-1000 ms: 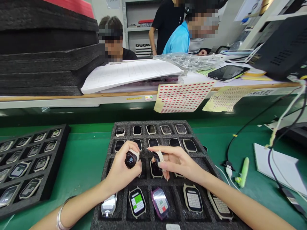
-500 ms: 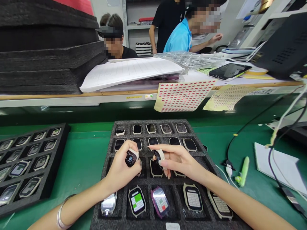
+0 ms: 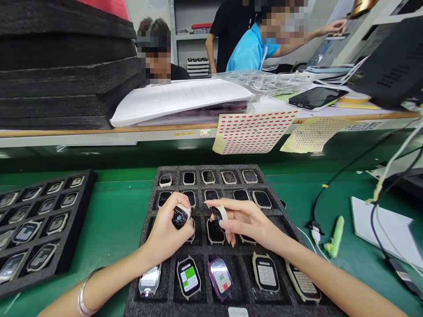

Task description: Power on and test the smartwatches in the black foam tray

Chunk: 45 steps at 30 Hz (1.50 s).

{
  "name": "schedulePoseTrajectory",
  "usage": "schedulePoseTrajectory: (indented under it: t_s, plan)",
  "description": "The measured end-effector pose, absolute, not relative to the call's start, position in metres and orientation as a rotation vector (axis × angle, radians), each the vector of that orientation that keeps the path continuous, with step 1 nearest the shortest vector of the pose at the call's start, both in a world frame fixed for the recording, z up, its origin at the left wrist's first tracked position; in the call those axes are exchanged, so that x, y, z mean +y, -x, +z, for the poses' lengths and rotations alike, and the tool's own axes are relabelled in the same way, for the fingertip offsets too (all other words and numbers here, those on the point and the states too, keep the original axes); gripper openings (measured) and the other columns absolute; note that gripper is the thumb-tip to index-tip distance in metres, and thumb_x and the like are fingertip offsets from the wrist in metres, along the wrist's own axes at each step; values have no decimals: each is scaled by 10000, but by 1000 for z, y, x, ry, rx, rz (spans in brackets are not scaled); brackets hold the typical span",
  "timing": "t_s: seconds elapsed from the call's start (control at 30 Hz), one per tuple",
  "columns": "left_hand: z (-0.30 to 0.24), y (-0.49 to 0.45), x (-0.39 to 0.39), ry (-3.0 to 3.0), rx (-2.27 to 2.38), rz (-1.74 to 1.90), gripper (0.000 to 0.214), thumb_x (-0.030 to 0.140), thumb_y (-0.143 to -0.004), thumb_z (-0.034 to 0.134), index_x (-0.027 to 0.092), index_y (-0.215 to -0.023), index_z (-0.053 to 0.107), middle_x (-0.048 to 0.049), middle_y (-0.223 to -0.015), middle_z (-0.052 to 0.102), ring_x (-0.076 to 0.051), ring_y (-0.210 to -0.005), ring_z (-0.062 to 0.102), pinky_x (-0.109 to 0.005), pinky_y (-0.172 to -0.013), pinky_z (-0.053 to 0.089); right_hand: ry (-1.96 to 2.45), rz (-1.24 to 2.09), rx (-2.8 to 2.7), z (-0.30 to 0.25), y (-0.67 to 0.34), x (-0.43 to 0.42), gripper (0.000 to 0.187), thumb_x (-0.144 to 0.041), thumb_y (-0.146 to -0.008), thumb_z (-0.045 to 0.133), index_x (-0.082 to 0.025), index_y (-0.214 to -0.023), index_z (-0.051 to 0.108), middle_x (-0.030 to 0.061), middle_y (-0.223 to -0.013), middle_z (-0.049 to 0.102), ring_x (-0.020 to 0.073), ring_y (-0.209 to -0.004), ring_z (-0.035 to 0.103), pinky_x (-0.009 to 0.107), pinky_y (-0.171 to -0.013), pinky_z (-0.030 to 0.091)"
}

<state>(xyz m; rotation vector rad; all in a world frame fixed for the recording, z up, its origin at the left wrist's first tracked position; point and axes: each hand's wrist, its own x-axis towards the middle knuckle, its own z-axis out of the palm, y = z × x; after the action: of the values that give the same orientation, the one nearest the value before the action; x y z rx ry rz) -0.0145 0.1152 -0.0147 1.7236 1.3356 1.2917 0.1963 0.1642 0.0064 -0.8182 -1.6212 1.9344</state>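
Observation:
My left hand (image 3: 168,226) is closed around a smartwatch (image 3: 180,217) without a strap, its dark screen lit with a small blue picture. Between the thumb and fingers of my right hand (image 3: 246,220) is a second smartwatch (image 3: 219,215), cream-edged and turned on its side. Both hands hover over a black foam tray (image 3: 231,251) whose pockets hold several watches. In the nearest row lie a watch with a green and white screen (image 3: 189,277), a purple-cased watch (image 3: 220,278) and a cream watch with a grid-like screen (image 3: 266,273).
Another foam tray of watches (image 3: 46,229) lies at the left. Black foam trays (image 3: 59,75) are stacked on the shelf, near papers (image 3: 181,99) and a phone (image 3: 317,97). Cables (image 3: 317,198), a green pen-like object (image 3: 337,235) and white paper (image 3: 383,229) lie right. Other people are behind the shelf.
My hands and both watches have hardly moved. Behind the shelf, the person in blue has stretched an arm out to the right and upward.

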Motion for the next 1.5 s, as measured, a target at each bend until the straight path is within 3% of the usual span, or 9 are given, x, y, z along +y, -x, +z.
schedulePoseTrajectory:
  t_s: [0.13, 0.27, 0.4, 0.57, 0.8, 1.1, 1.33, 1.4, 1.5]
  plan:
    - [-16, 14, 115, -1596, 1329, 1239, 243, 51, -723, 553, 220, -867, 454, 2, -887, 505, -160, -782, 515, -284, -723, 431, 754, 1988, -1604, 3, -195, 165, 539, -301, -832, 675, -156, -1327, 517, 73, -929, 662, 120, -578, 634, 234, -525, 559]
    - [-12, 15, 113, -1231, 1077, 1124, 376, 147, -779, 617, 246, -1090, 429, -5, -946, 540, -121, -645, 550, -258, -585, 484, 686, 2049, -1530, 1, -193, 167, 570, -292, -874, 621, -180, -1391, 410, 83, -956, 645, 161, -676, 670, 228, -505, 557]
    - [-5, 19, 114, -1036, 887, 1121, 379, 117, -819, 546, 227, -1170, 455, -60, -1068, 597, -197, -947, 616, -333, -806, 525, 717, 2050, -1494, 0, -191, 168, 480, -310, -897, 580, -179, -1339, 449, 80, -946, 613, 165, -711, 658, 213, -484, 537]
    - [-5, 21, 116, -1006, 839, 1085, 398, 93, -825, 500, 213, -1204, 495, -88, -1093, 642, -236, -1030, 609, -385, -864, 516, 778, 1975, -1467, -1, -191, 168, 505, -326, -891, 561, -167, -1355, 440, 53, -823, 623, 154, -636, 639, 208, -447, 499]
    - [-5, 19, 112, -1049, 875, 1072, 384, 115, -830, 498, 208, -1202, 518, -99, -1093, 651, -252, -1004, 634, -384, -826, 537, 863, 1848, -1604, 3, -192, 167, 529, -313, -879, 564, -126, -1362, 460, 20, -671, 651, 138, -537, 628, 204, -444, 482]
    - [-3, 17, 111, -1110, 900, 1061, 383, 164, -834, 534, 209, -1211, 487, -95, -1046, 654, -235, -945, 644, -370, -801, 541, 887, 1816, -1612, -2, -192, 167, 519, -332, -856, 627, -157, -1327, 498, 48, -793, 667, 149, -552, 653, 202, -420, 494]
    - [-11, 14, 111, -1256, 1086, 1066, 288, 135, -785, 589, 231, -1037, 489, 14, -849, 550, -114, -594, 536, -245, -564, 459, 722, 1891, -1567, 4, -190, 165, 455, -300, -868, 627, -175, -1293, 525, 67, -925, 647, 163, -691, 665, 226, -499, 542]
    - [-13, 14, 112, -1319, 1144, 1071, 212, 126, -776, 565, 224, -948, 490, 26, -822, 514, -102, -549, 487, -238, -528, 433, 715, 1902, -1593, 5, -192, 165, 407, -295, -857, 649, -161, -1234, 575, 38, -813, 650, 148, -650, 655, 228, -526, 540]
    - [-15, 14, 112, -1481, 1222, 1080, 222, 63, -717, 530, 214, -876, 496, 2, -883, 531, -146, -707, 525, -251, -627, 433, 732, 1914, -1653, 3, -194, 165, 355, -292, -847, 672, -145, -1165, 616, -3, -652, 628, 129, -582, 633, 240, -573, 538]
